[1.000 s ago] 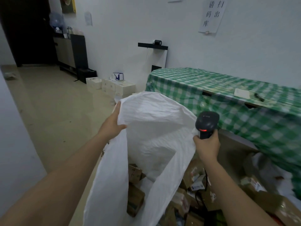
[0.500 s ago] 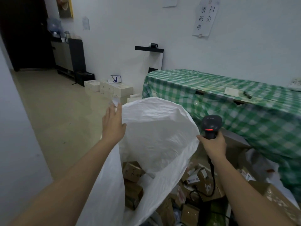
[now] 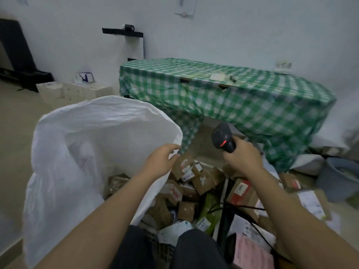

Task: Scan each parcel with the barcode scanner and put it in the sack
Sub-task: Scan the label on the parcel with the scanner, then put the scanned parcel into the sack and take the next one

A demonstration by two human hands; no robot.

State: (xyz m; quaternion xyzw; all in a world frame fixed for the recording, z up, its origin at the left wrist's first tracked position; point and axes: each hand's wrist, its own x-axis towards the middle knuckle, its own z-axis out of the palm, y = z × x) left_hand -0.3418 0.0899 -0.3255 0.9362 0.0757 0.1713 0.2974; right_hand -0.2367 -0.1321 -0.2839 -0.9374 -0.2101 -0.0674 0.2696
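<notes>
Your left hand (image 3: 162, 162) is reaching across the middle of the frame, its fingers curling around the right-hand rim of the white sack (image 3: 77, 152) and pinching the fabric there. The sack is standing open across the left half of the frame, its mouth gaping toward you, with a brown parcel (image 3: 116, 183) showing down inside it. Your right hand (image 3: 242, 160) is gripping the handle of the black barcode scanner (image 3: 223, 137) just right of centre — the scanner head is tilting up and to the left, and a red light is glowing on its face. Below and between your hands, the heap of parcels (image 3: 194, 183) is spreading over the lower centre and lower right: brown cartons with white labels, a green packet, a pink sheet at the bottom edge. A black cable (image 3: 254, 226) is trailing over the heap. Behind, in the upper right, a table under a green checked cloth (image 3: 242, 101) is standing against the white wall.
</notes>
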